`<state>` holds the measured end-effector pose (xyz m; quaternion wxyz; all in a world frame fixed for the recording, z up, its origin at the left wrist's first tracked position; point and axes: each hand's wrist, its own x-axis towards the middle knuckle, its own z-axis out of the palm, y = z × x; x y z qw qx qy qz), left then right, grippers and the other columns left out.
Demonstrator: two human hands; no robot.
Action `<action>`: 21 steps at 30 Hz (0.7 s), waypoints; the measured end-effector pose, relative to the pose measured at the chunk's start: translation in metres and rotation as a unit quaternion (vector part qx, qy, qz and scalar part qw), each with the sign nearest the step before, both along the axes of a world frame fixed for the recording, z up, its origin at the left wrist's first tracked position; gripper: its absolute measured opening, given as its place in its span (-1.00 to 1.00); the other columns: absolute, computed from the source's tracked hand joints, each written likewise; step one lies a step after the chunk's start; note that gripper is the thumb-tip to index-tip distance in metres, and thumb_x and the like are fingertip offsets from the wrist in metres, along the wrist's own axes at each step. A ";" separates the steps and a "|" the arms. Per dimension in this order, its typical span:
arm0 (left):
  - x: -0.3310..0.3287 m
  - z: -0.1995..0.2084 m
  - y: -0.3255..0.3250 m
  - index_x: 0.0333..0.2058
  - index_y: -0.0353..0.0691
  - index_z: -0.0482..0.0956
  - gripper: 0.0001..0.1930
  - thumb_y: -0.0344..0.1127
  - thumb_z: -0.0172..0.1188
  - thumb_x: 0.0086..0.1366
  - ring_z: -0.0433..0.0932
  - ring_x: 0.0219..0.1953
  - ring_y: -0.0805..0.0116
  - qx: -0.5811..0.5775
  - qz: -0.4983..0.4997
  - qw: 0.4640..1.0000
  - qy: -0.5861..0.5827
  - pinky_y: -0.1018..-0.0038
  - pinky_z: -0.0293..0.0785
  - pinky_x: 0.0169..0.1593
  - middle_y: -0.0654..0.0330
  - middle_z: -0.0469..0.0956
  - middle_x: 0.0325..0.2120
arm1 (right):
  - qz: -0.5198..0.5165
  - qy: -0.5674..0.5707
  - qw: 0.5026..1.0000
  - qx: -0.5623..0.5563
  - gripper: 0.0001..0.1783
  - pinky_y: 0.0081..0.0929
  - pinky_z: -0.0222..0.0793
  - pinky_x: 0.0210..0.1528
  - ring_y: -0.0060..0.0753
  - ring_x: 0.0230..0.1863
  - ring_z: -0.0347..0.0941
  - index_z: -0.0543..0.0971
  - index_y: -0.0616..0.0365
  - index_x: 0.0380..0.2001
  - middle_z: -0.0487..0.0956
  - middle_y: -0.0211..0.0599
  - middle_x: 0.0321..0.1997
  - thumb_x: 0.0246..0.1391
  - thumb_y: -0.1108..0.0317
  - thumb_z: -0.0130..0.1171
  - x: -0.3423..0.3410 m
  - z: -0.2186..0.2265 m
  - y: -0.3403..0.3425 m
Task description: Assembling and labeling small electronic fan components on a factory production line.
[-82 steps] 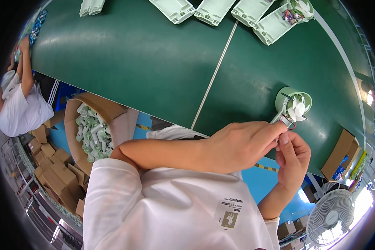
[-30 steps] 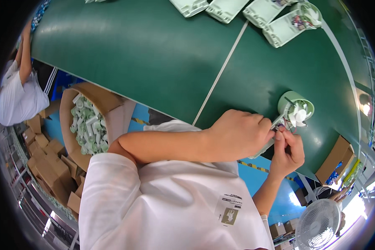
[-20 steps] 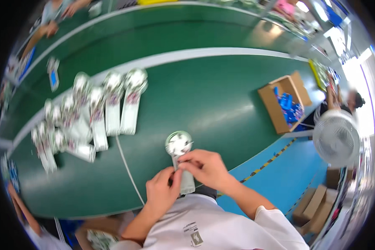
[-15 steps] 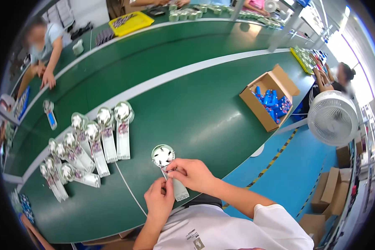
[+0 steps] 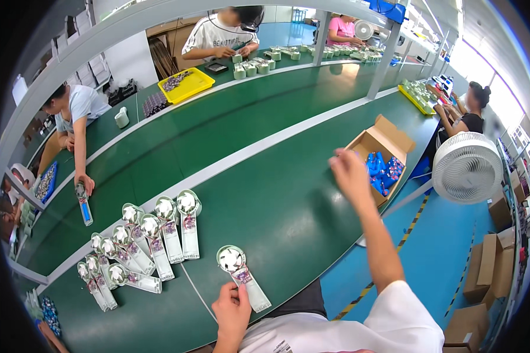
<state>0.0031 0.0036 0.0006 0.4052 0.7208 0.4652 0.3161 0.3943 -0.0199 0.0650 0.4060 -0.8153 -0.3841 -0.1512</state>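
Note:
A small handheld fan (image 5: 251, 287) lies on the green bench in front of me. It has a round pale green head with white blades, a pale handle, and a small board with wires at the neck. My left hand (image 5: 232, 309) pinches the left edge of the handle, fingers closed. My right hand (image 5: 352, 175) is raised at the near left side of a cardboard box (image 5: 368, 143). Its fingers are smeared by motion, so whether they hold anything does not show. Inside the box lie several blue cylinders (image 5: 383, 170) that look like battery cells.
Several similar fans (image 5: 151, 226) lie in a cluster to the left. Across the divider, a co-worker's hand (image 5: 85, 183) touches another fan. Farther off are a yellow tray (image 5: 201, 82), a second yellow tray (image 5: 417, 101) and a white standing fan (image 5: 467, 170) by the bench edge.
My right hand has left the fan's neck and moved up and right to the box. My left hand stays at the handle. A co-worker's hand has reached the far fan. The view has shifted.

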 end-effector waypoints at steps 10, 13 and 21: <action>-0.001 -0.006 0.002 -0.31 -0.40 0.49 -0.83 -0.41 0.26 0.24 0.39 -0.70 0.64 0.013 -0.022 1.000 -0.010 0.63 0.28 -0.61 0.22 0.52 -0.69 | -0.117 0.096 0.952 -0.267 -0.29 -0.20 0.41 0.05 0.03 -0.02 0.53 0.52 0.23 -0.03 0.61 0.06 -0.13 -0.06 -0.15 0.25 0.134 -0.051 -0.031; -0.001 -0.006 0.002 -0.31 -0.40 0.50 -0.82 -0.40 0.27 0.24 0.39 -0.71 0.63 0.002 -0.026 0.999 -0.018 0.63 0.28 -0.61 0.22 0.52 -0.69 | -0.148 0.062 0.937 -0.311 -0.37 -0.20 0.43 0.01 0.00 -0.08 0.57 0.57 0.26 -0.17 0.63 0.02 -0.18 -0.04 -0.14 0.23 0.138 -0.050 -0.026; -0.007 0.002 -0.002 -0.32 -0.41 0.51 -0.86 -0.45 0.24 0.24 0.42 -0.70 0.62 -0.026 -0.014 0.999 -0.011 0.62 0.31 -0.60 0.22 0.53 -0.70 | -0.142 -0.002 0.964 -0.225 -0.52 -0.11 0.46 -0.14 0.11 -0.26 0.57 0.61 0.27 -0.41 0.62 0.09 -0.36 0.10 -0.03 0.10 0.117 -0.032 -0.035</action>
